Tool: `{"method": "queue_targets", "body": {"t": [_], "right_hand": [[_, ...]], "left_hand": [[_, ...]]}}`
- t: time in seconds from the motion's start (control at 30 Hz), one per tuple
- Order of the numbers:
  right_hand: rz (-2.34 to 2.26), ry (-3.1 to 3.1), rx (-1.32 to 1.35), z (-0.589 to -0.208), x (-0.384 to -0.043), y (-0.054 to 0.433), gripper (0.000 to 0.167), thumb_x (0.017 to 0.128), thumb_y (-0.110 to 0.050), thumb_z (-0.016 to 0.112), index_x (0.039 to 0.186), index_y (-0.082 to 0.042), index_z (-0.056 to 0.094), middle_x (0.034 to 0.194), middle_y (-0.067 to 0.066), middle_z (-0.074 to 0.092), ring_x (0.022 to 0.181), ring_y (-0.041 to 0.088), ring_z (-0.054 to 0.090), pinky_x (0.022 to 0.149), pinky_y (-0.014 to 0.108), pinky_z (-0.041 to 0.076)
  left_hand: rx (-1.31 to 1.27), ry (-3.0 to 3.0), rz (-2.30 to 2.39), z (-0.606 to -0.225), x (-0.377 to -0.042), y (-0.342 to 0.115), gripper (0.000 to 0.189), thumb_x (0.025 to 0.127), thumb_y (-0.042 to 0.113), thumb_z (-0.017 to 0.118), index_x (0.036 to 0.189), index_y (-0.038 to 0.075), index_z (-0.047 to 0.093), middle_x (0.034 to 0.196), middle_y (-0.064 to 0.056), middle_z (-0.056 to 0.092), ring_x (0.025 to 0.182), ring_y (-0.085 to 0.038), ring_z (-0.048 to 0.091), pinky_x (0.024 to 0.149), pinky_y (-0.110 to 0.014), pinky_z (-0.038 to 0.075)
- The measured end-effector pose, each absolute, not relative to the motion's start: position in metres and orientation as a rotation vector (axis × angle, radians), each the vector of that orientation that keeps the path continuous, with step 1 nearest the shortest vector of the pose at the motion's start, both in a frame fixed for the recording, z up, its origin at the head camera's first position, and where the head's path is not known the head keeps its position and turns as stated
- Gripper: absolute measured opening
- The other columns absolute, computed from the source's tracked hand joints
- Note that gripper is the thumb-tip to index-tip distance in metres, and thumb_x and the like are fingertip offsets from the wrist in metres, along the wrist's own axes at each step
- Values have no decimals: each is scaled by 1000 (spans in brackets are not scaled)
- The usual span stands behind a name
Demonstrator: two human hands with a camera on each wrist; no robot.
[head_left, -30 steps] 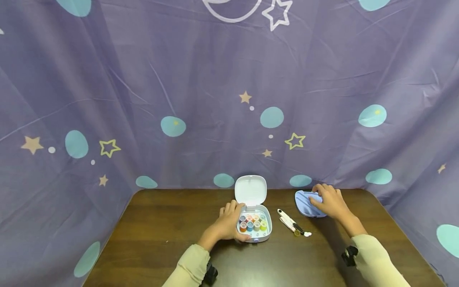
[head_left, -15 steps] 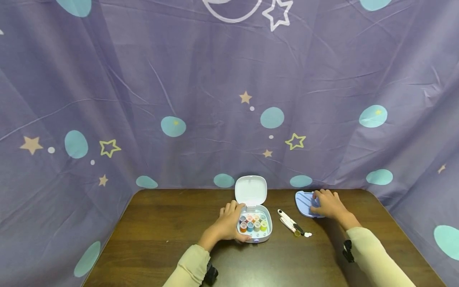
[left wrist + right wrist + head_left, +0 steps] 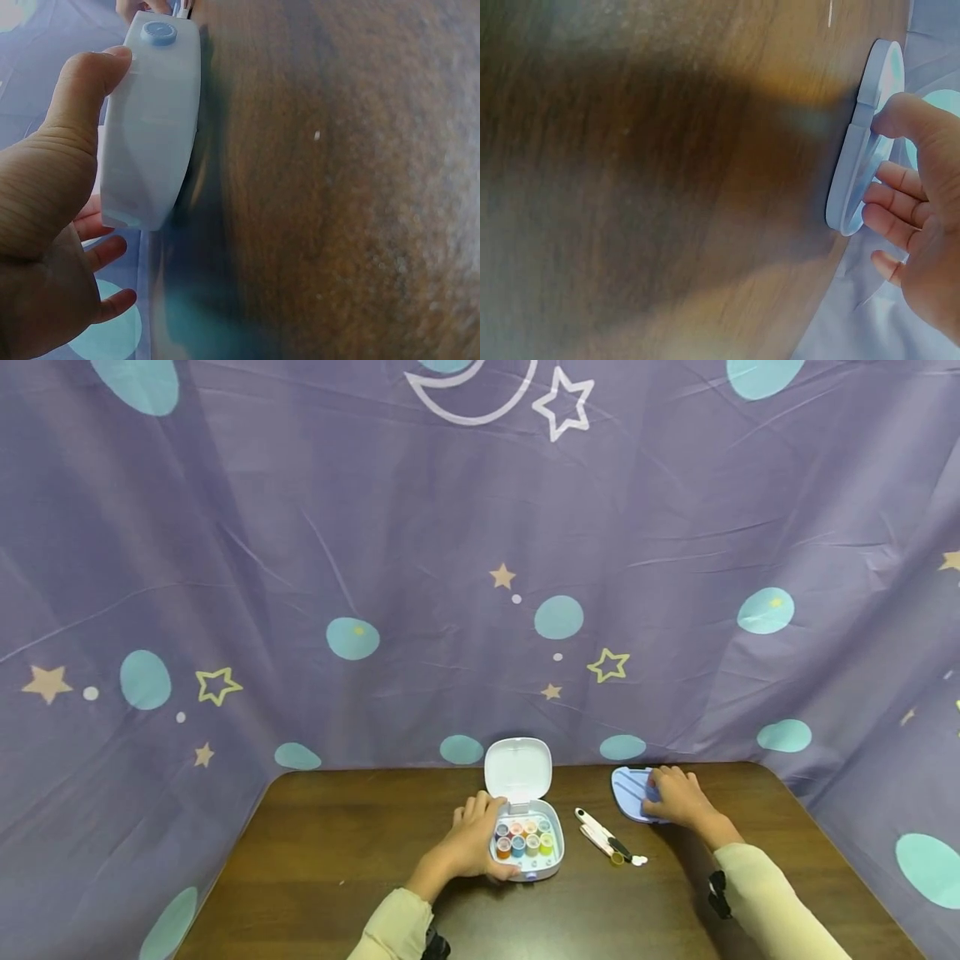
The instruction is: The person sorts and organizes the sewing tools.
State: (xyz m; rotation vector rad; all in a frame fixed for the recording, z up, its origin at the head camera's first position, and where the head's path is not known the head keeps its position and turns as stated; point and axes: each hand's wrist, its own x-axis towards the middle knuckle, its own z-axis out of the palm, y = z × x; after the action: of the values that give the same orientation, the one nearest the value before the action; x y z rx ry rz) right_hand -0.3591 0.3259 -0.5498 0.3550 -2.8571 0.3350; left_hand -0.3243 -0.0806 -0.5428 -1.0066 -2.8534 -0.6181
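My left hand (image 3: 471, 843) grips the left side of a small white sewing box (image 3: 555, 860), thumb at the front and fingers towards the back. The box's lid (image 3: 517, 770) stands raised. Inside sit several thread spools (image 3: 532, 845) in different colours, in two rows. The left wrist view shows the thumb beside a round blue button (image 3: 159, 32) on the box's front. At the back right my right hand (image 3: 681, 800) is over a shallow blue tray (image 3: 628, 792). Its thumb and bent fingers touch the tray's inside; whether they pinch anything is hidden.
Between box and tray lie slim white and black tools (image 3: 600, 833), with a small yellowish round piece (image 3: 617, 858) and a small white piece (image 3: 639, 861) at their near end. A patterned purple curtain (image 3: 420, 693) hangs behind the brown wooden table (image 3: 337, 827).
My right thumb and fingers have drawn closer together and lower over the blue tray. The left hand keeps its hold on the box. The head view has tilted slightly up.
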Motion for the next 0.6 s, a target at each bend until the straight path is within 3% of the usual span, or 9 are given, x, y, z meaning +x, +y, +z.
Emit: {"method": "queue_targets", "body": {"t": [0.6], "right_hand": [[268,-2832,361,-549,-350,323,29,74,-25,78,89,-5,65,79,1,56,79,23,50,70,42,34]], "left_hand": [[-967,-2858,-338,-539,-322,-78,106,61,63,86,142,9,45,124,-6,46,115,-23,44,98,-46,37]]}}
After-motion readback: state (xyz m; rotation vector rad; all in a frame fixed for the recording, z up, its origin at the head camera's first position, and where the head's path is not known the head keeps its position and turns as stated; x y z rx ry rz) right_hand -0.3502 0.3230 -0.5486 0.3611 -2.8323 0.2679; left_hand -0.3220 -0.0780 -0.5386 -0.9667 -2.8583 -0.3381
